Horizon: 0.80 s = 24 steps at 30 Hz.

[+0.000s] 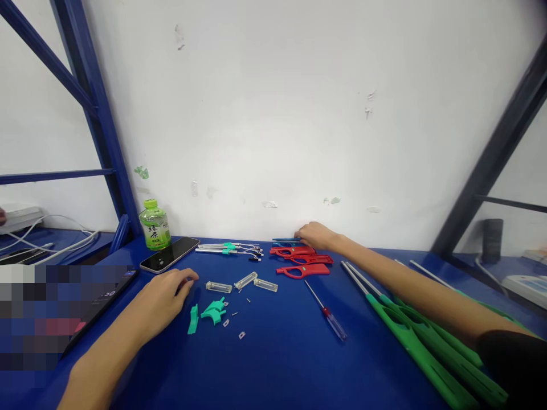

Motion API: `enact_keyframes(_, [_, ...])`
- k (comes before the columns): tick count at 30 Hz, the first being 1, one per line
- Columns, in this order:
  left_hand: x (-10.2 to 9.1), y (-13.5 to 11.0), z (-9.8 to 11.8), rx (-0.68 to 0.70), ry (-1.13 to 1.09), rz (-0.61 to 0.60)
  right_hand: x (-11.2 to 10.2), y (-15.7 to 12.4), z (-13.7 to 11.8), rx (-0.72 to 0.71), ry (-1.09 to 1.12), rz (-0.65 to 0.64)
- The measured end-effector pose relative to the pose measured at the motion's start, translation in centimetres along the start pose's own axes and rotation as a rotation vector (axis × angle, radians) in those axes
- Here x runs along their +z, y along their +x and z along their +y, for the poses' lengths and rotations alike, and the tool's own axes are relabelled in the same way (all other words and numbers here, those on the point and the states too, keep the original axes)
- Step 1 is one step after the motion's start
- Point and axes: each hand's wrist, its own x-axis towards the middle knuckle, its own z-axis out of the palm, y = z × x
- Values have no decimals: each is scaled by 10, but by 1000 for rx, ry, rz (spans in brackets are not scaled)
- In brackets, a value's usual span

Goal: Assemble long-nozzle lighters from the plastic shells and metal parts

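Note:
At the back of the table, my right hand (318, 234) is closed, its fingertips on the blue lighter casing (285, 240); the palm side is hidden. My left hand (171, 289) hangs low over the left side, fingers loosely bent, thumb apart, holding nothing. Beside it lie teal plastic triggers (212, 311). Clear lighter fuel tanks (219, 287) are spread in the middle, with tiny metal and plastic bits near them. Red lighter casing halves (304, 271) lie in front of my right hand. Metal lighter tubes (213, 248) with wires and teal parts lie at the back.
A screwdriver (327, 316) with a clear handle lies right of centre. Long green-handled lighters (410, 341) are under and beside my right forearm. A phone (171, 254) and a green tea bottle (154, 226) stand back left; another dark device (102, 307) is partly blurred. A white wall closes the back.

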Motion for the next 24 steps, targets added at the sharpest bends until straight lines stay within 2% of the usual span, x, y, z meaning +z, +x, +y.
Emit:
enact_keyframes(4, [-4,-2,4,56,19,22,-24,-24,-1,1,17,125])
enact_keyframes(7, [-14,9,8,105,68,3,-50,-58,-18,-34,53,225])
enact_keyframes(10, [-23,35,14,145,141,-18,-75,-102,-58,-138,96,293])
enact_keyframes(13, [-23,69,26,203,194,-25,-86,-145,-113,-258,125,327])
enact_keyframes(15, [-18,86,34,233,216,-24,-80,-166,-145,-334,134,352])
enact_keyframes(16, [-14,93,37,241,225,-22,-73,-174,-158,-388,131,406])
enact_keyframes(18, [-7,102,40,245,241,-21,-54,-186,-175,-401,101,527])
enact_keyframes(20, [0,105,39,240,252,-25,-36,-193,-181,-352,70,615])
enact_keyframes(24, [8,106,34,234,264,-42,-10,-205,-179,-299,116,566])
